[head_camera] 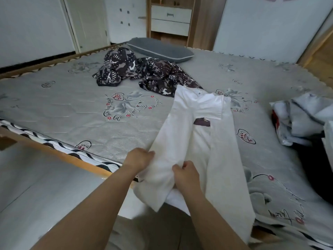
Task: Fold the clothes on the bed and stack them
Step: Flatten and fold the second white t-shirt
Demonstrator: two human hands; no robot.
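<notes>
White trousers (182, 134) lie spread lengthwise on the grey patterned bed (86, 109), waistband and button toward the far side, legs reaching over the near edge. My left hand (138, 158) grips the left leg's outer edge near the cuff. My right hand (185, 173) pinches the same leg's inner edge. A crumpled dark patterned garment (137, 71) lies farther back on the bed. Part of another dark item shows under the trousers' crotch.
A grey pillow (160, 49) sits at the far edge. A pile of pale and dark clothes (302, 120) lies at the right side of the bed. The wooden bed frame (59, 154) runs along the near left. Drawers (171, 19) stand against the back wall.
</notes>
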